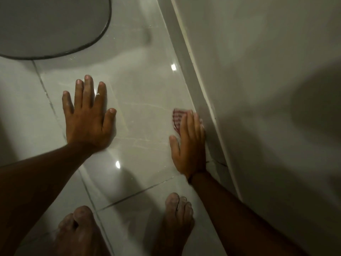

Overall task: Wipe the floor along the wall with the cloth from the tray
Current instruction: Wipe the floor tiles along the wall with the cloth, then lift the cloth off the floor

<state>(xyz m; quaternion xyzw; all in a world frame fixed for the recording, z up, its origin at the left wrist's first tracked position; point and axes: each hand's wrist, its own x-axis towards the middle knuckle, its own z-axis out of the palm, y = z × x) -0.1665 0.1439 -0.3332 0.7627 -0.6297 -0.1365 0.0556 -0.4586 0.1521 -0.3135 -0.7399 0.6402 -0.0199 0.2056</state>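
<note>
A red-and-white checked cloth [176, 119] lies on the glossy pale floor tiles [144, 93], right at the foot of the white skirting [195, 74] of the wall [258, 71]. My right hand [190, 145] presses flat on the cloth, fingers pointing away from me; most of the cloth is hidden under the fingers. My left hand [88, 117] rests flat on the tile to the left, fingers spread, holding nothing. No tray is in view.
A grey mat with a dark rim [55, 30] lies at the top left. My two bare feet [79, 231] [178, 218] stand on the tiles at the bottom. The wall runs diagonally down the right side. Dark grout lines cross the floor.
</note>
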